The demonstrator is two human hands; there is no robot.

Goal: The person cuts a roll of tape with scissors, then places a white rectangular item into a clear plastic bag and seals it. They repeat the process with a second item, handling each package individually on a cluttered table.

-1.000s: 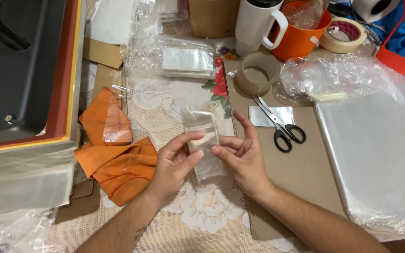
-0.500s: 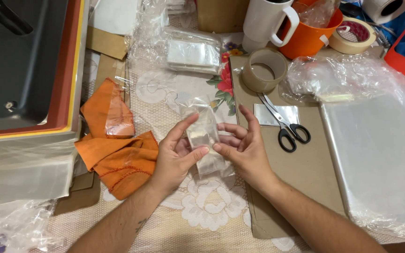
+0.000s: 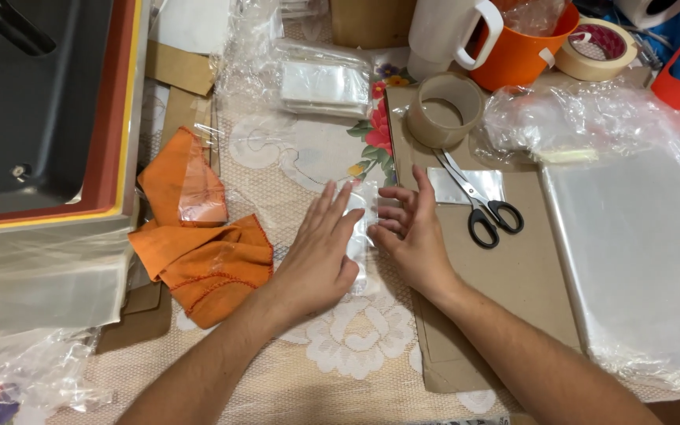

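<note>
I see both hands flat over small clear bag (image 3: 362, 228) on lace tablecloth (image 3: 340, 354). Left hand (image 3: 318, 252) open, fingers straight, palm pressing bag's left side. Right hand (image 3: 412, 236) open, fingers spread, tips touching bag's right edge. Bag lies between the hands, at cardboard sheet's (image 3: 505, 315) left edge. Scissors (image 3: 478, 201) just right of right hand. Orange cloth (image 3: 198, 252) left of left hand.

Looks like a home table turned packing station: lace floral tablecloth (image 3: 340, 354), cardboard sheet (image 3: 513, 267) as work mat, scissors (image 3: 478, 201), rolls of tape (image 3: 444, 110), stack of clear plastic bags (image 3: 631, 244), orange cloth (image 3: 206, 260), white mug (image 3: 450, 31), orange plastic tub (image 3: 525, 47), dark machine with red rim (image 3: 41, 110) at left.
</note>
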